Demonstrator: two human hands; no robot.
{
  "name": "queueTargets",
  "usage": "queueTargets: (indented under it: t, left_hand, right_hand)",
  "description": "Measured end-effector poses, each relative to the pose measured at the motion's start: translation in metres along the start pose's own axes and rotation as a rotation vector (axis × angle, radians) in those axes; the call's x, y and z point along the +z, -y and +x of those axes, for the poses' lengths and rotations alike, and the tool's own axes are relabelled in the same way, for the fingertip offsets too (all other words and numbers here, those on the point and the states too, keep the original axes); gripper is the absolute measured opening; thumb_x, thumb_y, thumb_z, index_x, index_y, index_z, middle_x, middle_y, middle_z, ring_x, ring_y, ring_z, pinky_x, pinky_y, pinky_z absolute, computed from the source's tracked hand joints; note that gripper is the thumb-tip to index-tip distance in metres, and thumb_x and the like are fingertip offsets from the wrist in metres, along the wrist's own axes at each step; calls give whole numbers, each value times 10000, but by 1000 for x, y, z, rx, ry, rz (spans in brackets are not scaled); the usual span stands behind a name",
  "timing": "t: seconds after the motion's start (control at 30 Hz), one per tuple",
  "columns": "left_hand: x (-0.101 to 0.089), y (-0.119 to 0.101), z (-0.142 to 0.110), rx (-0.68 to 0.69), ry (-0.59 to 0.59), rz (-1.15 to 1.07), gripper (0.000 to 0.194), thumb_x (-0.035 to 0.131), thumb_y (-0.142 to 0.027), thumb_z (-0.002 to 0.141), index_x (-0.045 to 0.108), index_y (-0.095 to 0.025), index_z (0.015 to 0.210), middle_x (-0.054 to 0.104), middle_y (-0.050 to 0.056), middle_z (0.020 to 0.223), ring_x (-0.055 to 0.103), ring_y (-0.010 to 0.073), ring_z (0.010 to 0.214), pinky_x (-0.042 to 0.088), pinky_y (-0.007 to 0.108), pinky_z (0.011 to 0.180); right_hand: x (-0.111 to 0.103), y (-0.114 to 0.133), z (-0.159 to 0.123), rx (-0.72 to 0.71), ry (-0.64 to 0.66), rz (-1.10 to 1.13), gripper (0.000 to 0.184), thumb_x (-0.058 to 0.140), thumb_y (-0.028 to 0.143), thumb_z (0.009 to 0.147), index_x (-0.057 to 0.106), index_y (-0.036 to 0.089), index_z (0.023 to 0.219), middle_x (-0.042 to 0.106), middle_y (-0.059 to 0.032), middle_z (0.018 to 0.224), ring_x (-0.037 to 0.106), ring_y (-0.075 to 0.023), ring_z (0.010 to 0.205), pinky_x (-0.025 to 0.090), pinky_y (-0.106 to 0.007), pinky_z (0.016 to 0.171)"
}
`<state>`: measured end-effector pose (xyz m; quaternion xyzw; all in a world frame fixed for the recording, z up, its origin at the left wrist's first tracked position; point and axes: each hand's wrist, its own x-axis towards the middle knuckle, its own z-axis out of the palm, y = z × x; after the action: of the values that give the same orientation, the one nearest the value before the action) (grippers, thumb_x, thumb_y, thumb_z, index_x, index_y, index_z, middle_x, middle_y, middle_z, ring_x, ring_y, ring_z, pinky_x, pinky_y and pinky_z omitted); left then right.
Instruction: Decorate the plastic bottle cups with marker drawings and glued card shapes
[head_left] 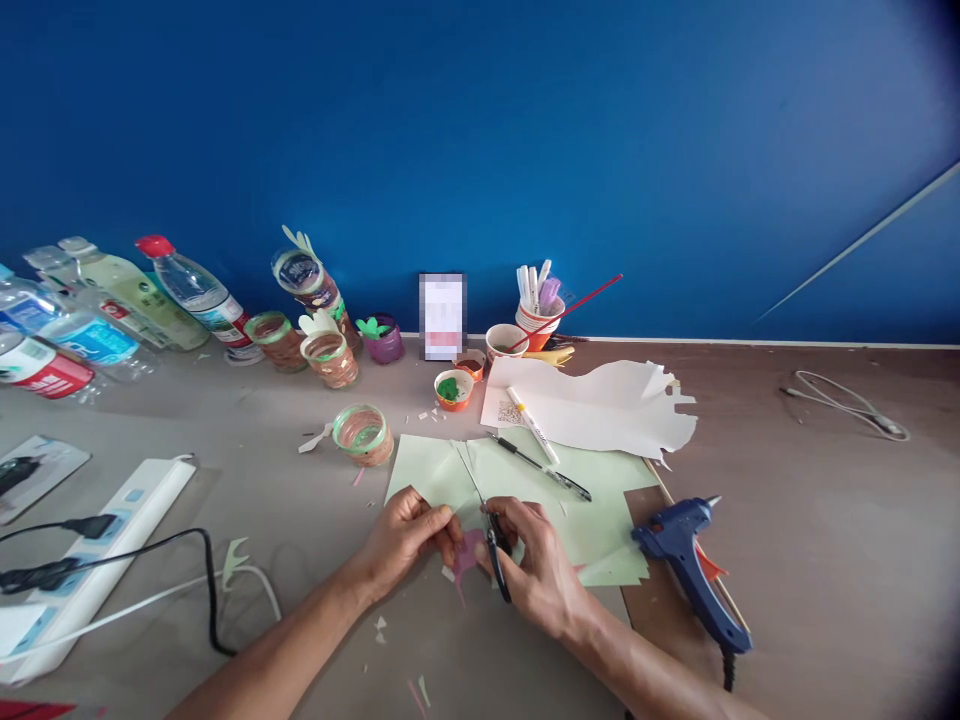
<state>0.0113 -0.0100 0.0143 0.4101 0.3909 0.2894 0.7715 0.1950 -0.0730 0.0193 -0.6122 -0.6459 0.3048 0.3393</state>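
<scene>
My left hand (418, 530) is closed in a pinch, its lower fingertips at the edge of a small piece of purple paper (469, 550); the exact grip is partly hidden. In my right hand (541, 565) is a pair of scissors (493, 548) with black handles, the blades pointing away from me over pale green paper (427, 468). The purple paper lies between my two hands, close to the scissor handles. A black pen (540, 466) rests on the green sheets, and a white marker (532, 425) lies just beyond it.
A blue glue gun (694, 570) lies to the right. Beyond my left hand stands a twine-wrapped jar (363, 436). Paint cups (453, 391), a torn white sheet (592, 405) and a phone (442, 316) are farther back. Bottles (199, 295) and a power strip (97, 570) occupy the left.
</scene>
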Motion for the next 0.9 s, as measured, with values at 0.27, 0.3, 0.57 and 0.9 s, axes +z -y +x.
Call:
queueTargets:
  t: [0.27,0.3,0.57,0.9]
  left_hand:
    - [-2,2,0,3,57,58,377,720,-493,774,685,-125,693,674,42,530,643,168,503,488,274,568]
    - [-2,2,0,4,55,59,379,718,-493,774,686,-125,691,673,43,528,642,169,502,488,274,568]
    - [-3,2,-1,21,5,64,375,741,-493,744,646,-135,683,694,44,605,619,149,478,474,272,544]
    - [-2,0,-1,25,-76,18,393,786,-477,699,551,-161,698,698,8,624,609,127,448,458,255,501]
  right_hand:
    - [4,-1,-1,28,-3,44,189,503,262,771,622,183,895,552,-2,667,515,-186,684,445,-323,685]
    - [4,-1,-1,31,-2,47,194,502,263,774,623,182,902,551,-1,668,513,-185,684,445,-324,688]
    - [8,-5,-4,79,-5,82,213,535,306,806,647,188,944,542,-1,674,510,-194,716,449,-317,684]
    - [9,-4,-5,112,6,72,172,553,290,826,663,203,926,540,6,651,493,-192,718,438,-306,688]
